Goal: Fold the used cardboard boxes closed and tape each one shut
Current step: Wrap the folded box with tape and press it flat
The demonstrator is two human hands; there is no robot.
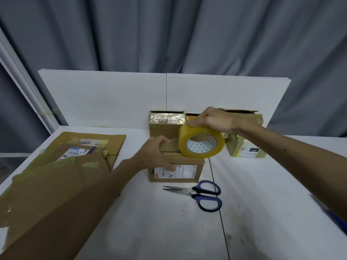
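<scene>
From the head camera we look down on a white table (262, 212) with a small cardboard box (187, 166) at its centre. Our left hand (156, 154) lies flat over the box's top left corner, fingers spread and pressing down, the thumb reaching onto the front face. That face carries a white shipping label (176, 171) with barcodes and a red patch; its print is too small to read.

Our right hand (212, 119) grips a roll of yellowish packing tape (201, 142) from above, fingers curled over the rim. The roll stands on edge at the box's top right, and a strip of tape runs from it leftward across the lid to our left hand. The white core bears a pattern of small blue-green triangles; we can read no brand name.

Blue-handled scissors (199, 194) lie partly open on the table just in front of the box. Behind it stands a taped box (165, 124), and to the right another box (246, 145) whose dark label reads "031" upside down. Flattened cardboard (56, 184) is stacked at the left, with a label whose text is blurred. A white panel (112, 98) and grey curtain (169, 34) rise behind.
</scene>
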